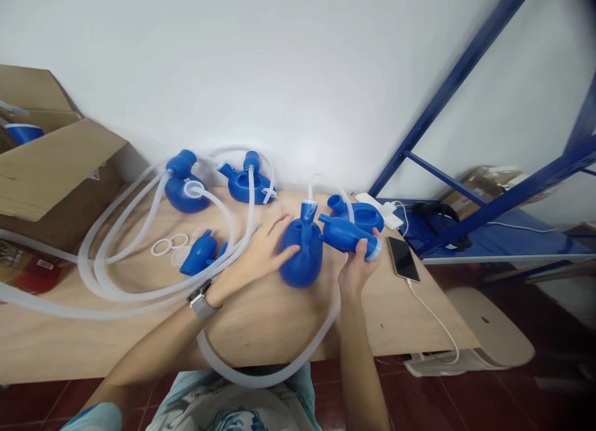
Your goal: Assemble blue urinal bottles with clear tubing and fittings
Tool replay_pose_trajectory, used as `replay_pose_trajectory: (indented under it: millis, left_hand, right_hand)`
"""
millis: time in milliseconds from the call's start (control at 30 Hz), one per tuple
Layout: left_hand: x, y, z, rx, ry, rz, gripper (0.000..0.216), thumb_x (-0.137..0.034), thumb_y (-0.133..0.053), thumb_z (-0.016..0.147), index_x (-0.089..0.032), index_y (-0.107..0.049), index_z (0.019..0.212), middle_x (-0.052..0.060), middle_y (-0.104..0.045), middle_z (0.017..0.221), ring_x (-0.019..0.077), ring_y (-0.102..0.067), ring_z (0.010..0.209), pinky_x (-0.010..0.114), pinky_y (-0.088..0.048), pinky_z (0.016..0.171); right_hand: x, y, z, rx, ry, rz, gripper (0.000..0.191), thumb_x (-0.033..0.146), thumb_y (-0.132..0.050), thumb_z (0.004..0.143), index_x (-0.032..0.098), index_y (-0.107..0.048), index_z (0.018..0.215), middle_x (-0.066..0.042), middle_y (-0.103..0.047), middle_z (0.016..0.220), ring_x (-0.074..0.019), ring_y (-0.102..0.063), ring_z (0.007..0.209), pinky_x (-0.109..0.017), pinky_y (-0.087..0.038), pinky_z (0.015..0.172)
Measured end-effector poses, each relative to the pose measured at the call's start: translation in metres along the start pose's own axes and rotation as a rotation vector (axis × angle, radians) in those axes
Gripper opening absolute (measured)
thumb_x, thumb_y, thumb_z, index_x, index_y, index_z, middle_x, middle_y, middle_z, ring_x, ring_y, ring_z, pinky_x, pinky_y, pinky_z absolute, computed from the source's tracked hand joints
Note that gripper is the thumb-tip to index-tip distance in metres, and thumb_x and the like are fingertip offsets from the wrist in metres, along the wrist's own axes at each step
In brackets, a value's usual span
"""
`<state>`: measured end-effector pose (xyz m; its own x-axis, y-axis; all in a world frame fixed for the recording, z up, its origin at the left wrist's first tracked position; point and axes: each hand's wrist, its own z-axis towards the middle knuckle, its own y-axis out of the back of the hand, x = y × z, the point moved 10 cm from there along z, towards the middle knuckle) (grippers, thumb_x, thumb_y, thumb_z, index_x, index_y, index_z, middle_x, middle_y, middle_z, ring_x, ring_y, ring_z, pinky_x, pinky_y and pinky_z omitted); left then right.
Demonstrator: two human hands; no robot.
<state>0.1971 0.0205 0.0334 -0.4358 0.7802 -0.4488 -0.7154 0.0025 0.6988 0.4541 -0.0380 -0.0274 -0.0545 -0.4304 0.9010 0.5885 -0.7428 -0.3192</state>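
In the head view, my right hand is closed around a blue plastic funnel-shaped spout with a whitish rim, held above the table. My left hand has its fingers stretched out beside a round blue plastic urine bottle with a handle and a neck. Its thumb lies against the bottle's left side or just in front of it; I cannot tell which. Behind the spout is another blue bottle with a handle. Clear hoses loop across the table, one hanging over the front edge near me.
More blue bottles with hoses stand at the back left. A loose blue spout and white rings lie left of my hand. A cardboard box, phone, power strip and blue metal shelf surround the table.
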Motion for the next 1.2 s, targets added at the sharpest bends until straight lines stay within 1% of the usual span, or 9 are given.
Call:
replay_pose_trajectory:
  millis: [100, 200, 300, 400, 733, 867, 967, 1067, 1200]
  left_hand:
    - [-0.033, 0.029, -0.001, -0.019, -0.152, 0.082, 0.090, -0.058, -0.074, 0.091, -0.023, -0.034, 0.164, 0.020, -0.032, 0.171, 0.0389, -0.028, 0.160, 0.059, -0.030, 0.128]
    - [-0.044, 0.041, -0.009, 0.105, -0.135, 0.149, 0.083, -0.050, -0.079, 0.089, -0.027, -0.043, 0.161, 0.017, -0.049, 0.161, 0.0404, -0.045, 0.151, 0.058, -0.042, 0.121]
    - [-0.032, 0.046, -0.029, 0.146, 0.024, 0.083, 0.082, -0.036, -0.079, 0.086, -0.027, -0.044, 0.160, 0.013, -0.062, 0.150, 0.0347, -0.065, 0.133, 0.047, -0.056, 0.108]
    - [-0.019, 0.052, -0.056, 0.011, 0.096, -0.010, 0.081, -0.028, -0.080, 0.082, -0.023, -0.047, 0.156, 0.012, -0.067, 0.145, 0.0307, -0.071, 0.124, 0.041, -0.058, 0.107]
    - [0.012, 0.073, -0.128, -0.189, 0.265, -0.102, 0.083, -0.026, -0.081, 0.078, -0.026, -0.050, 0.156, 0.008, -0.066, 0.147, 0.0307, -0.066, 0.132, 0.043, -0.055, 0.112]
    - [0.026, 0.094, -0.156, -0.155, 0.388, 0.149, 0.079, -0.035, -0.077, 0.085, -0.027, -0.047, 0.158, 0.011, -0.070, 0.139, 0.0312, -0.074, 0.116, 0.043, -0.063, 0.097]
    - [0.028, 0.115, -0.176, -0.153, 0.491, 0.482, 0.071, -0.038, -0.073, 0.091, -0.029, -0.050, 0.157, 0.012, -0.071, 0.131, 0.0326, -0.075, 0.107, 0.041, -0.064, 0.083]
    - [0.018, 0.131, -0.189, -0.212, 0.491, 0.640, 0.063, -0.040, -0.067, 0.095, -0.027, -0.051, 0.155, 0.013, -0.070, 0.128, 0.0324, -0.075, 0.103, 0.039, -0.063, 0.080]
    - [0.006, 0.155, -0.206, -0.344, 0.470, 0.592, 0.064, -0.044, -0.065, 0.097, -0.027, -0.047, 0.157, 0.012, -0.072, 0.126, 0.0295, -0.076, 0.099, 0.038, -0.063, 0.083]
  right_hand:
    - [0.050, -0.053, -0.034, 0.444, 0.214, -0.123, 0.050, 0.059, -0.070, 0.090, 0.026, -0.064, 0.127, -0.007, -0.069, 0.119, -0.0272, -0.067, 0.112, -0.046, -0.052, 0.104]
    - [0.076, -0.093, -0.077, 0.709, 0.277, -0.171, 0.043, 0.055, -0.069, 0.092, 0.028, -0.063, 0.125, -0.006, -0.070, 0.118, -0.0266, -0.067, 0.112, -0.043, -0.053, 0.103]
    - [0.082, -0.114, -0.100, 0.746, 0.240, -0.170, 0.033, 0.049, -0.066, 0.095, 0.027, -0.063, 0.119, -0.004, -0.071, 0.113, -0.0244, -0.068, 0.105, -0.039, -0.054, 0.097]
    - [0.072, -0.132, -0.116, 0.802, 0.160, -0.138, 0.025, 0.043, -0.068, 0.093, 0.025, -0.065, 0.111, -0.003, -0.074, 0.106, -0.0231, -0.070, 0.100, -0.037, -0.055, 0.094]
    - [0.032, -0.166, -0.170, 0.958, -0.053, -0.133, 0.023, 0.042, -0.068, 0.091, 0.023, -0.069, 0.105, -0.002, -0.077, 0.097, -0.0217, -0.072, 0.088, -0.033, -0.058, 0.080]
    - [0.039, -0.195, -0.202, 1.175, 0.053, -0.242, 0.039, 0.042, -0.076, 0.088, 0.025, -0.068, 0.123, -0.006, -0.076, 0.122, -0.0261, -0.072, 0.112, -0.040, -0.057, 0.099]
    - [0.060, -0.217, -0.222, 1.192, 0.225, -0.195, 0.047, 0.041, -0.081, 0.086, 0.024, -0.067, 0.128, -0.009, -0.072, 0.132, -0.0264, -0.068, 0.124, -0.041, -0.054, 0.108]
    - [0.074, -0.239, -0.236, 1.147, 0.304, -0.111, 0.017, 0.035, -0.062, 0.099, 0.022, -0.072, 0.104, -0.008, -0.078, 0.109, -0.0217, -0.074, 0.104, -0.036, -0.057, 0.099]
    - [0.059, -0.268, -0.243, 1.149, 0.020, 0.037, 0.034, 0.042, -0.050, 0.102, 0.022, -0.068, 0.082, -0.004, -0.077, 0.080, -0.0195, -0.074, 0.077, -0.033, -0.061, 0.078]
